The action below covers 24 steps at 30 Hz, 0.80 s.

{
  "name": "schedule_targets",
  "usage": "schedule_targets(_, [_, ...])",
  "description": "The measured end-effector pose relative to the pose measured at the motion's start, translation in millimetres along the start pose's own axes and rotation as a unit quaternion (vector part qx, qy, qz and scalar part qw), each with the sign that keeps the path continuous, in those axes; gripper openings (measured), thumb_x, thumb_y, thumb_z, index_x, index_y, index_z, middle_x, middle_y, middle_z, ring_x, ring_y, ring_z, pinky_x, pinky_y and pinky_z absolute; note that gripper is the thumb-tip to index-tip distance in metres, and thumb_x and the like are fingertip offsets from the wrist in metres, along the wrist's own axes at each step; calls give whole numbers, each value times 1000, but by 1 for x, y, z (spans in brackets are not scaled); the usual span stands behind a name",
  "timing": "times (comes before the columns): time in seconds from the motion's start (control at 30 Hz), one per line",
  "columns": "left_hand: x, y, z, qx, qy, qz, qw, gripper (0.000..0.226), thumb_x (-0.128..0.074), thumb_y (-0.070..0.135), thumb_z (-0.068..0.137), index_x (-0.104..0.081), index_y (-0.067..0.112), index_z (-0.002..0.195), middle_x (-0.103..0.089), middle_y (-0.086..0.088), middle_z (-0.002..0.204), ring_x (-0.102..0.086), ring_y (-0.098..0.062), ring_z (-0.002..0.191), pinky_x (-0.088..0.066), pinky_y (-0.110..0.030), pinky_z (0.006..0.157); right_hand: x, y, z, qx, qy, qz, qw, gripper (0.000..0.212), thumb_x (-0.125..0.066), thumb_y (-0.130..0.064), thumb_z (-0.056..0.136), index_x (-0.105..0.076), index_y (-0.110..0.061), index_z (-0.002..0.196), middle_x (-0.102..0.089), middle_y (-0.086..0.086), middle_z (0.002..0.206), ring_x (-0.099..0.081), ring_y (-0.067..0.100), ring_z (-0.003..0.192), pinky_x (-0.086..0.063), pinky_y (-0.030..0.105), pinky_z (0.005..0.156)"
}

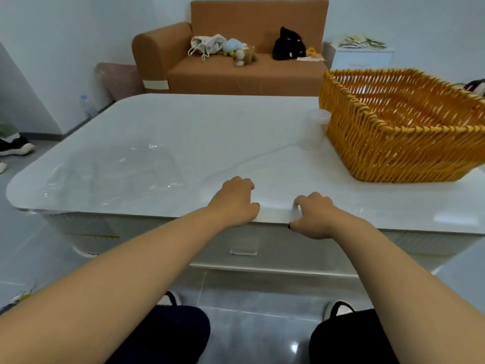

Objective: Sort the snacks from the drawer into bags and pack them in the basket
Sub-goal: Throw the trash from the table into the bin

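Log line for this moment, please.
stage: pre-open | left hand: on table edge | right hand: on table edge | drawer: closed | basket: empty | bags: flat on table

- Bright, even indoor light on my feed; white walls and pale floor look flat, a bit washed out.
- Glossy table top point(183, 122) throws soft glare, strongest sheen at near right edge; clear plastic bags point(112, 174) show mostly as specular streaks.
- Small bright reflection on floor tiles bottom right.
- Shadows soft: faint one under basket point(401, 127), darker under table overhang.
- Wide-angle bending: table edges curve, my forearms balloon at the bottom corners.
- Overall slightly soft; sofa point(236, 56) and toys lack detail, basket's far rim smeared.
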<state>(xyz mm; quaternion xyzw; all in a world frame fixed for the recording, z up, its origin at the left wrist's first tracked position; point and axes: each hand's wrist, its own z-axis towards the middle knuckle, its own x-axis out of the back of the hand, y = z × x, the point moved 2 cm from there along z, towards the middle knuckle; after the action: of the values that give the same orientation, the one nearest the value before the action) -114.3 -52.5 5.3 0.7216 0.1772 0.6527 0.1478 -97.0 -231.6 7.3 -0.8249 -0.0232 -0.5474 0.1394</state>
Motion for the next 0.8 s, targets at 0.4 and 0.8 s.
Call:
schedule_targets(0.4, [6, 94, 194, -81, 83, -69, 991, 85, -65, 29, 91, -10, 28, 155, -16, -11, 154, -42, -33, 131, -42, -40, 106, 5, 58, 52, -89, 1, -8, 996, 72, -28, -66, 93, 3, -38, 152, 15, 6, 160, 14, 39, 145, -5, 69, 108])
schedule_targets(0.8, [-19, 107, 246, -92, 118, -200, 968, 82, -73, 36, 85, -26, 27, 151, -37, -5, 152, -44, -29, 130, -40, -36, 104, 3, 61, 62, -97, -7, -8, 995, 74, -27, -65, 94, 8, -35, 152, 18, 8, 159, 20, 43, 143, 0, 73, 105])
